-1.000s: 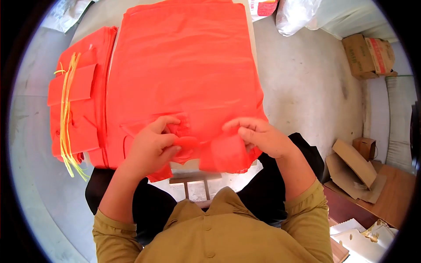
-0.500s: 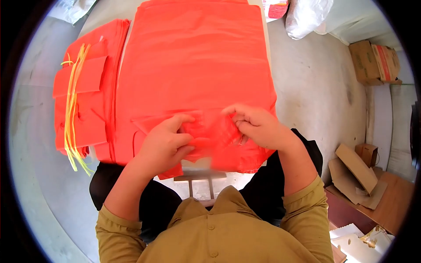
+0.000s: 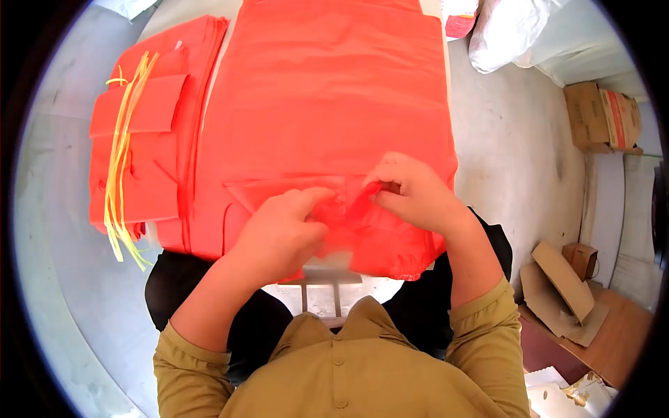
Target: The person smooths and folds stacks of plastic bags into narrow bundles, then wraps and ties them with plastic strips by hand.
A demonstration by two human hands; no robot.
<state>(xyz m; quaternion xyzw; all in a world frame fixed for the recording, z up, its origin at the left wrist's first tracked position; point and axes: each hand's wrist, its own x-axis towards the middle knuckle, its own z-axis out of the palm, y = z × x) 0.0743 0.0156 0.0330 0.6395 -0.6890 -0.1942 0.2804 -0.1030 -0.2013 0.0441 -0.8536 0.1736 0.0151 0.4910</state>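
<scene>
Pale, smooth floor (image 3: 63,202) curves along the far left. Next, at the left side of the table (image 3: 174,14), a folded bundle of red plastic bags (image 3: 150,157) lies with yellow strings (image 3: 124,139) running down over it, their loose ends hanging past its near edge. A strip of bare beige tabletop shows between this bundle and the broad, flat stack of red plastic bags (image 3: 334,111) that covers most of the table.

The person's left hand (image 3: 286,226) is curled at the near edge of the stack, against thin red film; whether it grips any cannot be told. Just beside it, the right hand (image 3: 414,191) pinches a crumpled fold of red film between thumb and fingers, over the stack's near right part.

Past the table's far right corner are a red-and-white package (image 3: 460,17) and a white plastic sack (image 3: 509,31). Grey floor (image 3: 519,146) spreads beyond. Farther right, an opened cardboard carton (image 3: 561,285) sits on a brown wooden surface (image 3: 620,334), a small cardboard box (image 3: 580,260) near it, and a larger taped box (image 3: 603,118) stands by the wall.
</scene>
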